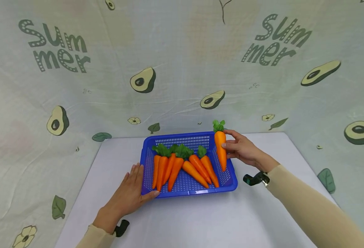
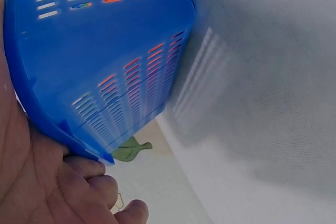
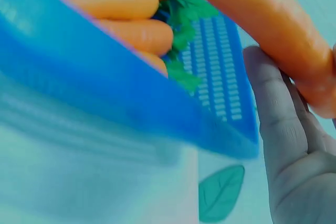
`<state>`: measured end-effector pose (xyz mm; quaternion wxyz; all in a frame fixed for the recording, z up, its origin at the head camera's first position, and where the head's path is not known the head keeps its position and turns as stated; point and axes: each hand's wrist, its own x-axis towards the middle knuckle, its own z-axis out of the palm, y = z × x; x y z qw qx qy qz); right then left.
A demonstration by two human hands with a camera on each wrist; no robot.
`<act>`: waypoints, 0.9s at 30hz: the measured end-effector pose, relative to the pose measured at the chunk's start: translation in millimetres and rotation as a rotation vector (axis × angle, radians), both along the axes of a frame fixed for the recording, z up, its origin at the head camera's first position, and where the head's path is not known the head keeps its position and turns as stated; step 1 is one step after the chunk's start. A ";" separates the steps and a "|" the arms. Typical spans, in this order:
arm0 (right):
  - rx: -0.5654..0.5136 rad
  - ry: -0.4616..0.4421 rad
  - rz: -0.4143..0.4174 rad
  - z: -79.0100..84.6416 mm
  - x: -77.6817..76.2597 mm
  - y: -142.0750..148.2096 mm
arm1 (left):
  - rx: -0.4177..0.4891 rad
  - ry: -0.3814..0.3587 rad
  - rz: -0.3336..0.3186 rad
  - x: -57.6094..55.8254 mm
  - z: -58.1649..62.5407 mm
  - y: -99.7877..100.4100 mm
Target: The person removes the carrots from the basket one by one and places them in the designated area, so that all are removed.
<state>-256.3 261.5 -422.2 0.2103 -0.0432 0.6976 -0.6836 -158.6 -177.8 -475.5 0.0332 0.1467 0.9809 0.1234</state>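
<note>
A blue plastic basket (image 1: 197,192) with slotted walls stands on the table, and several orange carrots (image 1: 177,168) with green leafy tops lie inside it. My left hand (image 1: 127,195) rests against the basket's left side, fingers straight along the rim and thumb at the front left corner. In the left wrist view, the palm and fingers (image 2: 79,187) lie along the rim. Between thumb and fingers, my right hand (image 1: 243,148) holds one carrot (image 1: 221,148) over the basket's right end, leaves up and tip down. The right wrist view shows this carrot (image 3: 273,19) close against the fingers (image 3: 278,108).
The basket sits on a white table (image 1: 197,220) near its back edge. Behind and around it hangs a pale cloth (image 1: 175,44) printed with avocados, leaves and lettering. Each wrist carries a small black camera mount (image 1: 256,178).
</note>
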 end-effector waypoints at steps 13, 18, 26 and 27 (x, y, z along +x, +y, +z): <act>0.155 0.129 -0.195 6.7 1.3 45.1 | 0.006 0.001 -0.006 0.2 1.2 -0.7; 0.194 0.143 -0.221 10.0 2.0 52.5 | -0.001 0.004 -0.005 -0.1 0.7 -1.6; 0.281 0.139 -0.235 -0.2 -5.8 65.6 | -0.007 0.008 -0.008 0.3 1.2 -1.0; 0.294 0.130 -0.235 -2.9 -7.4 67.0 | -0.007 0.007 -0.007 0.5 1.2 -1.0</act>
